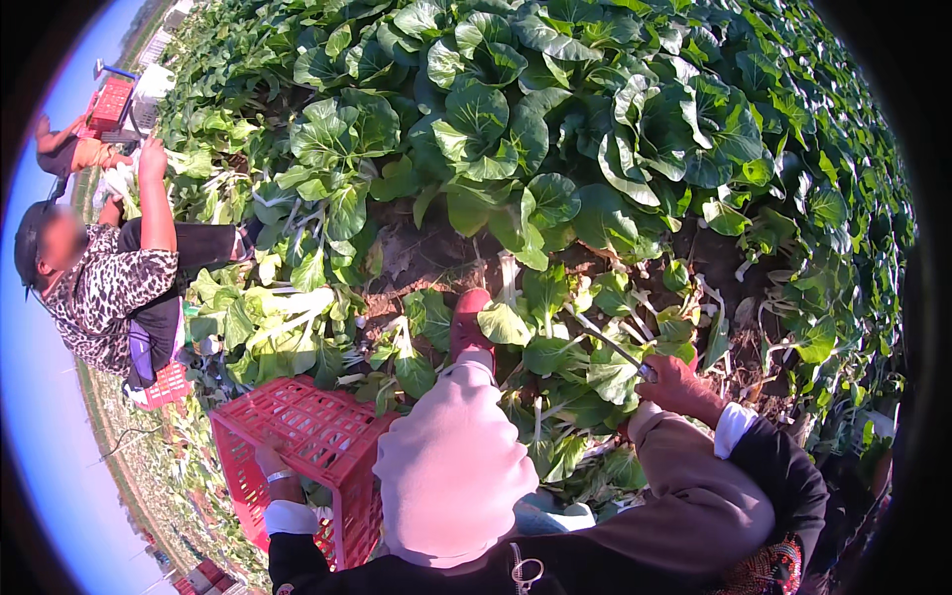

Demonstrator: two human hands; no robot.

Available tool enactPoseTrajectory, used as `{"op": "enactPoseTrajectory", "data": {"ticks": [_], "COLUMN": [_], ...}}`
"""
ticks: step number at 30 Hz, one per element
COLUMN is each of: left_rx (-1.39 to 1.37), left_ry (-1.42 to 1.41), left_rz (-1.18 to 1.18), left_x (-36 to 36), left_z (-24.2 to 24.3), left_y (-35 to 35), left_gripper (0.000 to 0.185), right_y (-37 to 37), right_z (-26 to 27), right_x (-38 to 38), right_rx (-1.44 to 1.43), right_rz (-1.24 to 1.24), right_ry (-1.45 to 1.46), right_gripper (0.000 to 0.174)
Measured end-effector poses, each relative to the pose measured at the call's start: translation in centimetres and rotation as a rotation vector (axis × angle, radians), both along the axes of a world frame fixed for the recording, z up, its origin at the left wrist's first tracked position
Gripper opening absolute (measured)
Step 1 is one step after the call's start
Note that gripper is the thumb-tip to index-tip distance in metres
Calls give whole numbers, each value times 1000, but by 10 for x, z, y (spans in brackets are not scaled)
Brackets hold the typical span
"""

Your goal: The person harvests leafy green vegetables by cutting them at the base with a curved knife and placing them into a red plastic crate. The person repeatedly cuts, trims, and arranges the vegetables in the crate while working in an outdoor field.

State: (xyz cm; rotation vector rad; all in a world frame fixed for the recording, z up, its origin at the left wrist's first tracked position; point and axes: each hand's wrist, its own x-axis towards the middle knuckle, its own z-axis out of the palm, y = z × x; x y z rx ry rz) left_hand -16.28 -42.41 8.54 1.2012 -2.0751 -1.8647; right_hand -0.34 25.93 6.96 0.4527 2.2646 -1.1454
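My right hand (680, 388) grips the handle of a knife (606, 338) with a long, slim metal blade. The blade lies over loose leaves and stalks, pointing toward the standing plants. My left hand (269, 461) holds a red plastic crate (305, 428) by its slotted wall, and its fingertips are partly hidden. The crate is tilted on the ground to the left of my leg. Between my feet lie cut leafy greens (554, 357) with pale stalks. In front stands a dense row of bok choy-like plants (476, 126).
A co-worker (111, 275) sits at left on a red crate (165, 385), facing the row. Farther back, another person (71, 152) is near stacked crates (111, 100). A heap of cut greens (290, 316) lies between the nearer co-worker and me. My red shoe (471, 327) rests on bare soil (416, 256).
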Motion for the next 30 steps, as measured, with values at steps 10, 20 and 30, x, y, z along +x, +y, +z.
{"op": "enactPoseTrajectory", "data": {"ticks": [10,20,30], "left_rx": [56,277,-699], "left_ry": [25,137,506], "left_rz": [-118,-276,-406], "left_x": [-18,-180,-194], "left_z": [34,28,38], "left_y": [98,191,257], "left_gripper": [33,19,65], "right_y": [19,0,-15], "right_z": [-12,0,-46], "right_x": [-36,-87,-135], "right_rx": [197,-224,-466], "right_rz": [54,-228,-381], "right_ry": [-21,-140,-121], "right_gripper": [44,31,25]}}
